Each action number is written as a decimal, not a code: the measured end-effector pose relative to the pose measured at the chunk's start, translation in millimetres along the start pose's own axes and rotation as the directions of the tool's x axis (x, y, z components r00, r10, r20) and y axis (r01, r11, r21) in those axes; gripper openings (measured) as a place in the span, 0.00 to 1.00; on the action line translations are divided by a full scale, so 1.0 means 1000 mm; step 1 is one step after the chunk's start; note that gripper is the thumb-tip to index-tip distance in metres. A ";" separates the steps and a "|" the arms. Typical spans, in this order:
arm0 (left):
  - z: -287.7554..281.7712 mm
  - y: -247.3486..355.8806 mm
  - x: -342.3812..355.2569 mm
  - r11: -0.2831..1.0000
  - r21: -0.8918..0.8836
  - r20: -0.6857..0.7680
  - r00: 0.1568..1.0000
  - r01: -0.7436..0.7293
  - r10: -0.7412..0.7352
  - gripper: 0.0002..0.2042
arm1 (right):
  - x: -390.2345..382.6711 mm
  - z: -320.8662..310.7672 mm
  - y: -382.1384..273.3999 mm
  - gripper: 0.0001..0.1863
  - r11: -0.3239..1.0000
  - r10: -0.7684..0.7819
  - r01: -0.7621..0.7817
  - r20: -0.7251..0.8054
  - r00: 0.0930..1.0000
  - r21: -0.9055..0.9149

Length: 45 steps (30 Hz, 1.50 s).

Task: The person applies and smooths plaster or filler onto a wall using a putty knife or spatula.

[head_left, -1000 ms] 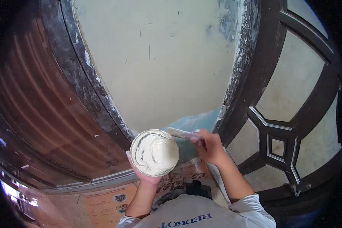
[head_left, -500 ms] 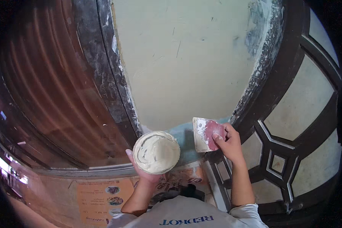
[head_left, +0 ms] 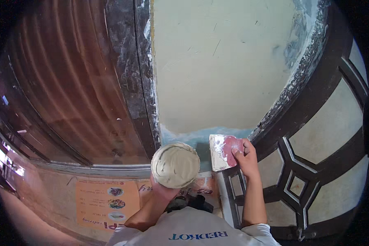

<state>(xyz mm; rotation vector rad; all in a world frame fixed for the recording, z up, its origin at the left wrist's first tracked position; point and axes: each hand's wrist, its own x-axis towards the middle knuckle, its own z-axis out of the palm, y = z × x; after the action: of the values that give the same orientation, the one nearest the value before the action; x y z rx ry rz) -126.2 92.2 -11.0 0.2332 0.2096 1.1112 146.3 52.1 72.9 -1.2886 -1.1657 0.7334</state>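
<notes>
My left hand (head_left: 165, 189) holds a round tub of pale grey-beige paste (head_left: 175, 165) from below, its fingers mostly hidden under it. Beside it, my right hand (head_left: 244, 153) grips a flat red putty spreader (head_left: 223, 152) smeared with white, its thumb on the face. Both are at the foot of a pale filled panel (head_left: 217, 78), which has a light blue band (head_left: 184, 135) along its bottom and white-smeared dark frames at its sides.
A brown glossy panelled surface (head_left: 69, 82) stands at left. A dark lattice door or panel (head_left: 299, 168) with pale insets curves along the right. An orange printed sheet (head_left: 102, 199) lies below left, near my forearm and grey shirt.
The view has shifted, putting the pale panel further right. My right hand has turned the spreader from edge-on to face-up and now holds it upright beside the tub.
</notes>
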 end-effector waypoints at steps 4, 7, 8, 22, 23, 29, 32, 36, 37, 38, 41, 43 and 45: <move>0.001 0.000 0.000 0.965 -0.233 0.000 0.993 0.119 -0.122 0.29 | -0.001 0.000 0.001 0.07 1.000 0.004 -0.004 0.024 1.000 -0.010; 0.001 -0.002 0.001 0.950 -0.254 0.059 0.983 0.184 -0.175 0.29 | -0.002 0.000 0.001 0.07 1.000 0.026 -0.026 0.026 0.999 0.008; 0.001 -0.001 0.000 0.948 -0.238 0.101 0.976 0.210 -0.191 0.29 | -0.002 -0.002 0.004 0.07 0.999 0.032 -0.032 0.012 0.999 0.011; 0.011 -0.010 0.008 0.885 -0.305 0.184 0.933 0.353 -0.308 0.29 | -0.005 -0.011 0.017 0.09 0.997 0.044 -0.039 -0.072 0.996 0.071; 0.008 -0.011 0.008 0.884 -0.305 0.184 0.932 0.356 -0.312 0.29 | -0.006 -0.013 0.017 0.09 0.997 0.045 -0.040 -0.075 0.996 0.071; 0.013 -0.005 0.011 0.916 -0.266 0.214 0.945 0.300 -0.248 0.30 | -0.003 -0.014 0.010 0.09 0.985 0.079 -0.062 -0.099 0.992 0.161; 0.021 0.000 0.010 0.951 -0.197 0.261 0.948 0.237 -0.182 0.30 | -0.004 -0.014 0.009 0.09 0.984 0.079 -0.063 -0.093 0.993 0.165; -0.019 -0.009 0.021 0.924 0.373 0.267 0.963 -0.077 -0.027 0.31 | -0.003 -0.015 0.015 0.09 0.981 0.092 -0.078 -0.075 0.993 0.178; -0.037 -0.014 0.026 0.851 0.520 0.137 0.991 -0.070 -0.002 0.34 | -0.002 -0.015 0.019 0.09 0.981 0.093 -0.079 -0.072 0.993 0.178; -0.030 -0.014 0.027 0.852 0.519 0.137 0.991 -0.064 -0.009 0.34 | -0.002 -0.017 0.024 0.09 0.980 0.097 -0.083 -0.071 0.993 0.183; 0.001 -0.009 0.017 0.883 -0.367 0.178 0.954 0.292 -0.241 0.33 | -0.002 -0.013 0.016 0.09 0.976 0.106 -0.094 -0.052 0.993 0.197; 0.002 -0.006 0.015 0.933 -0.271 0.271 0.949 0.238 -0.164 0.30 | 0.001 -0.011 0.010 0.09 0.973 0.116 -0.106 -0.039 0.992 0.203; -0.004 -0.002 0.018 0.970 -0.184 0.204 0.971 0.160 -0.121 0.30 | 0.001 -0.010 0.006 0.09 0.962 0.110 -0.105 -0.007 0.994 0.253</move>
<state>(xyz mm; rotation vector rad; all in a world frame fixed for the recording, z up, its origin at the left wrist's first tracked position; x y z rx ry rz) -118.5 107.7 -16.2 0.1425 -0.0567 0.9539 157.0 50.6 68.4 -1.1482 -0.9558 0.9149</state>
